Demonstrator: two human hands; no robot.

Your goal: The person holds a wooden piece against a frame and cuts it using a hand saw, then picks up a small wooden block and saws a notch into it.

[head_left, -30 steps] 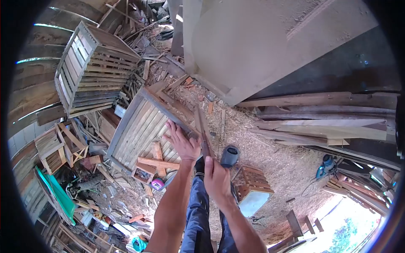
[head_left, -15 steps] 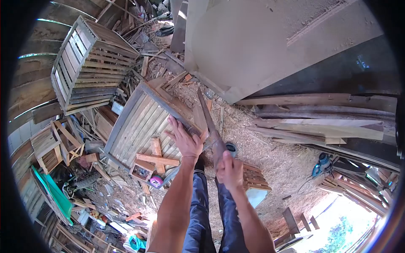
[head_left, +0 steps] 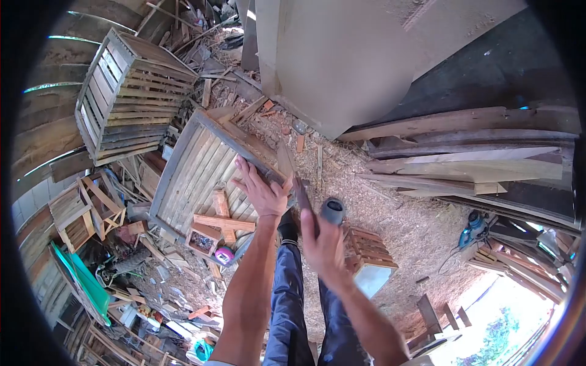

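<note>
My right hand (head_left: 323,247) is closed around the handle of a handsaw (head_left: 301,193), whose dark blade points away from me beside the bench edge. My left hand (head_left: 261,190) lies with fingers spread on the near right edge of a slatted wooden bench (head_left: 194,160). A pale piece of wood (head_left: 285,161) sticks out past that edge, close to my left thumb and the saw; its far side under my hand is hidden. Crossed wood strips (head_left: 224,224), a small wooden box (head_left: 203,239) and a pink tape measure (head_left: 224,255) rest on the bench's near end.
A slatted crate (head_left: 137,97) stands at the upper left. Large sheets (head_left: 342,67) lean at the top, with stacked boards (head_left: 464,158) on the right. A small crate (head_left: 372,250) and a dark grey cup-like object (head_left: 332,210) are by my legs. Sawdust covers the floor.
My right hand has drawn the saw back toward me, so less blade shows beyond the bench edge. My left hand stays in place on the bench. The view has shifted slightly.
</note>
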